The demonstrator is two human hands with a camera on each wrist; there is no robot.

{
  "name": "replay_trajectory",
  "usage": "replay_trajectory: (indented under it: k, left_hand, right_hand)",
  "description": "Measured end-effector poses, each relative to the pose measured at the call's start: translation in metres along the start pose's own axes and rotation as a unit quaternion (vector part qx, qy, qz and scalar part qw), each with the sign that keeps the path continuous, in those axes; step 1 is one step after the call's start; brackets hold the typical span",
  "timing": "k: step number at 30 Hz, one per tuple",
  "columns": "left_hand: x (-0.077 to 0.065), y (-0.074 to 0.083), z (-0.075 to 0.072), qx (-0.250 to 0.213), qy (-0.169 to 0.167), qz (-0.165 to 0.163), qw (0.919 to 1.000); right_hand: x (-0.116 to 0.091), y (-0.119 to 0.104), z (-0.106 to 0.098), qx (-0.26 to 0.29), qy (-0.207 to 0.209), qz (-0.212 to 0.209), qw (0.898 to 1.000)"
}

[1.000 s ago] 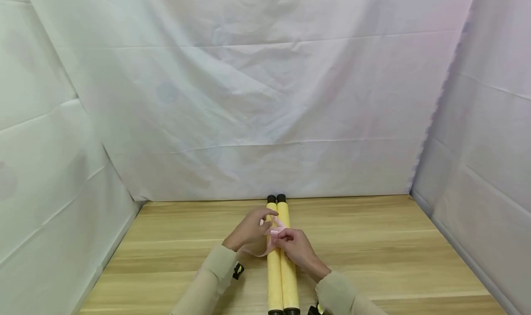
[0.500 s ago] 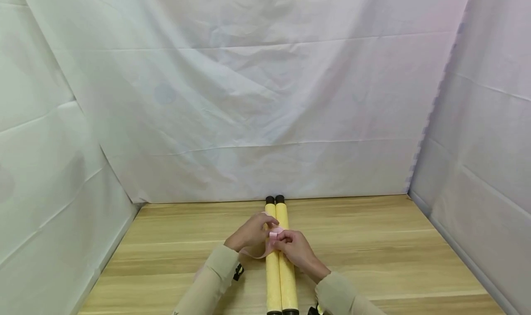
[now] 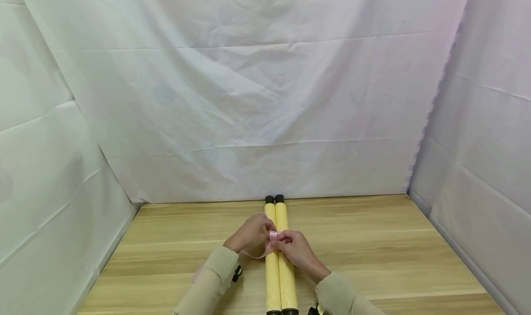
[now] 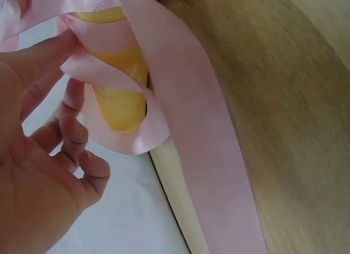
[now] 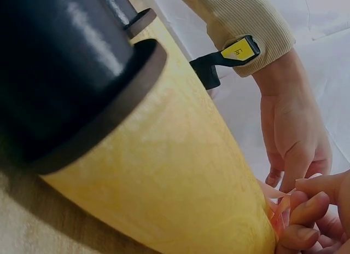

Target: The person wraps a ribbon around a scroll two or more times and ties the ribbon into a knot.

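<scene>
Two yellow tubes with black end caps lie side by side, the left tube point(image 3: 272, 280) and the right tube point(image 3: 287, 280) pointing away from me. A pink ribbon point(image 4: 188, 106) loops around at least one tube in the left wrist view, with a long tail running down. My left hand point(image 3: 251, 232) is over the left tube, its fingertips pinching the ribbon. From the other side, my right hand point(image 3: 297, 249) pinches a ribbon fold between thumb and forefinger. Hands and ribbon overlap at the crossing, so its exact form is hidden.
The tubes rest on a wood-grain table point(image 3: 365, 250), their far ends near a white cloth backdrop point(image 3: 265, 98). White cloth also hangs on both sides. A black-and-yellow wrist device point(image 5: 240, 50) sits at the left sleeve.
My left fingers have moved down and closed in on the ribbon crossing, near the right fingertips. The ribbon loop above has been drawn in. My right hand stays nearly in place.
</scene>
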State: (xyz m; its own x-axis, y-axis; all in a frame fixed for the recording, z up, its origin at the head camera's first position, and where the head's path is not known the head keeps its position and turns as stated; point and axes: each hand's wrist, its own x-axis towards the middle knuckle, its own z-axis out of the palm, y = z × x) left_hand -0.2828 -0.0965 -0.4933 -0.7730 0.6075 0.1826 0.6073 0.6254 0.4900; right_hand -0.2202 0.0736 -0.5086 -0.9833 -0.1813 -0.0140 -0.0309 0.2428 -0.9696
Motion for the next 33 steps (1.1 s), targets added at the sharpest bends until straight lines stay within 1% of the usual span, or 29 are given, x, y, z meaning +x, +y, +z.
replay_trajectory:
  k: [1, 3, 6, 9, 11, 12, 13, 15, 16, 17, 18, 20, 22, 23, 24, 25, 29, 30, 31, 32, 33]
  left_hand:
    - [-0.001, 0.0, -0.001, -0.01, 0.004, -0.007, 0.9999]
    - [-0.004, 0.001, -0.003, -0.045, 0.019, -0.02, 0.9986]
    - [-0.008, 0.003, -0.01, -0.115, 0.053, -0.04, 0.9911]
    - [-0.013, 0.009, -0.021, -0.189, 0.084, -0.054, 0.9769]
    - [-0.017, 0.014, -0.03, -0.234, 0.092, -0.073, 0.965]
    - [-0.019, 0.016, -0.035, -0.262, 0.089, -0.086, 0.9572]
    - [-0.021, 0.017, -0.039, -0.292, 0.086, -0.097, 0.9475]
    - [-0.024, 0.017, -0.046, -0.337, 0.084, -0.127, 0.929]
    - [-0.026, 0.015, -0.048, -0.358, 0.085, -0.137, 0.9197]
    - [-0.026, 0.011, -0.047, -0.381, 0.087, -0.144, 0.9094]
    - [-0.026, 0.006, -0.047, -0.398, 0.091, -0.144, 0.9015]
    - [-0.027, -0.001, -0.045, -0.44, 0.1, -0.137, 0.882]
    - [-0.03, -0.007, -0.044, -0.489, 0.101, -0.115, 0.8587]
    - [-0.031, -0.008, -0.045, -0.514, 0.099, -0.098, 0.8463]
    - [-0.032, -0.007, -0.047, -0.536, 0.094, -0.08, 0.835]
    - [-0.034, -0.006, -0.049, -0.56, 0.088, -0.063, 0.8217]
    - [-0.04, -0.003, -0.053, -0.623, 0.053, 0.025, 0.7796]
    - [-0.041, -0.001, -0.053, -0.636, 0.045, 0.042, 0.7696]
    - [-0.042, 0.0, -0.054, -0.645, 0.037, 0.057, 0.7613]
    - [-0.043, 0.001, -0.054, -0.651, 0.029, 0.068, 0.7552]
    - [-0.044, 0.003, -0.053, -0.655, 0.021, 0.076, 0.7516]
  right_hand:
    - [0.0, 0.0, 0.0, -0.001, 0.001, -0.001, 1.0]
    - [-0.001, -0.001, 0.0, -0.004, 0.004, -0.002, 1.0]
    - [-0.001, -0.001, 0.0, -0.004, 0.005, -0.001, 1.0]
    - [-0.002, -0.002, -0.001, 0.002, 0.005, 0.003, 1.0]
    - [-0.002, -0.003, -0.001, 0.006, 0.006, 0.007, 1.0]
    - [-0.002, -0.004, -0.001, 0.007, 0.007, 0.007, 1.0]
    - [-0.003, -0.004, -0.001, 0.009, 0.008, 0.008, 1.0]
    - [-0.003, -0.004, -0.002, 0.015, 0.009, 0.009, 1.0]
    - [-0.005, -0.009, -0.002, 0.017, 0.009, 0.011, 1.0]
    - [-0.005, -0.008, -0.002, 0.021, 0.009, 0.012, 1.0]
    - [-0.004, -0.008, -0.002, 0.026, 0.01, 0.013, 1.0]
    - [-0.004, -0.007, -0.002, 0.034, 0.011, 0.017, 0.999]
    - [-0.003, -0.007, -0.002, 0.04, 0.015, 0.021, 0.999]
    - [0.0, -0.001, -0.002, 0.047, 0.017, 0.024, 0.998]
    - [0.0, -0.001, -0.002, 0.051, 0.018, 0.027, 0.998]
    - [0.0, 0.0, -0.002, 0.054, 0.02, 0.03, 0.998]
    - [0.002, 0.0, -0.002, 0.078, 0.023, 0.044, 0.996]
    - [0.002, 0.001, -0.002, 0.081, 0.023, 0.047, 0.995]
    - [0.002, 0.0, -0.002, 0.087, 0.024, 0.049, 0.995]
    - [0.003, 0.0, -0.003, 0.093, 0.023, 0.051, 0.994]
    - [0.003, 0.0, -0.003, 0.096, 0.023, 0.053, 0.994]
